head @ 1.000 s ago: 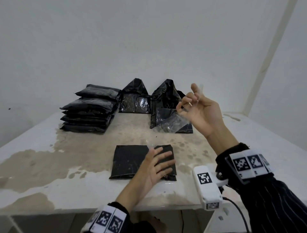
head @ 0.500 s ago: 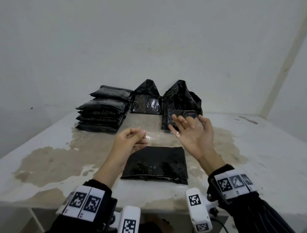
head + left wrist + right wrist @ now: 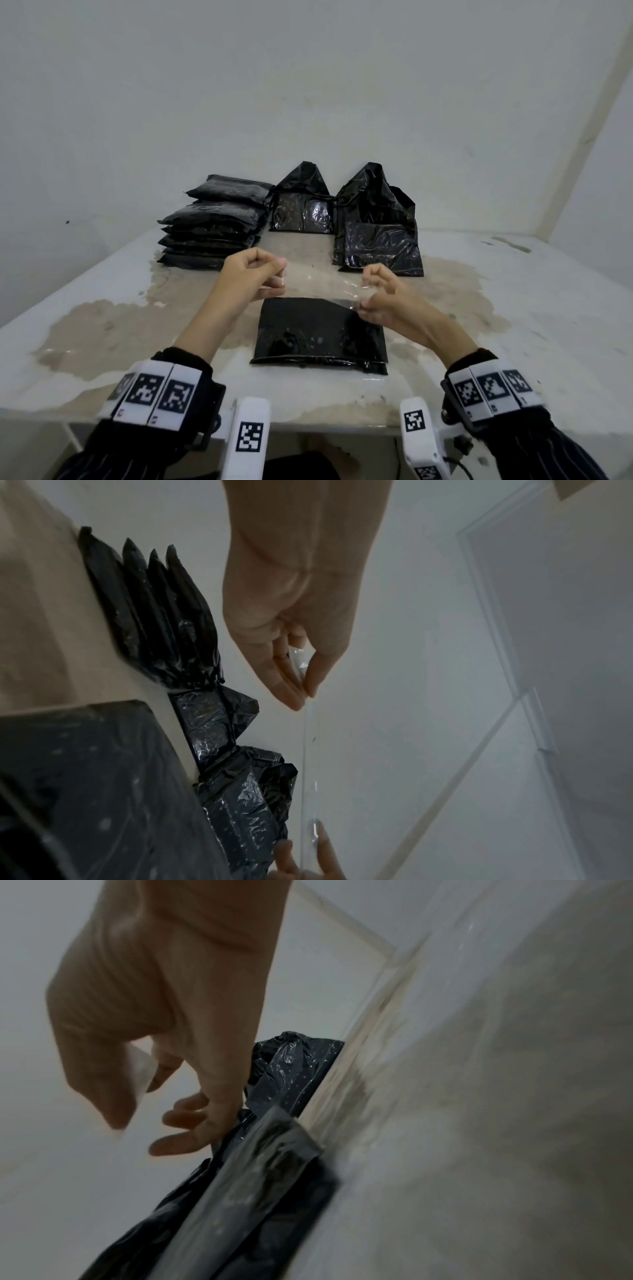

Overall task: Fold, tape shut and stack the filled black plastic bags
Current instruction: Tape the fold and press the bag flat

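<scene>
Clear tape, a strip of tape (image 3: 323, 282), is stretched between the person's two hands above the far edge of the folded bag (image 3: 320, 330), a flat black plastic packet lying near the front middle of the table (image 3: 531, 308). The left hand (image 3: 255, 274) pinches one end of the strip between thumb and curled fingers; the left wrist view shows the thumb and fingertips (image 3: 294, 693) closed on the film, with the strip running away edge-on. The right hand (image 3: 383, 294) pinches the other end between thumb and forefinger, its remaining fingers loosely spread and holding nothing. Whether the tape already touches the bag I cannot tell; the right end looks very close to the bag's far right corner.

Behind the folded bag, toward the wall, stand two open bags (image 3: 376, 233), their crinkled tops rising to peaks, one just beside the other. To their left sits a stack of taped bags (image 3: 214, 228), flat packets piled one upon another. The tabletop is white with broad brown patches where the coating is worn. Both wrists wear bands with black-and-white markers (image 3: 157, 394).
</scene>
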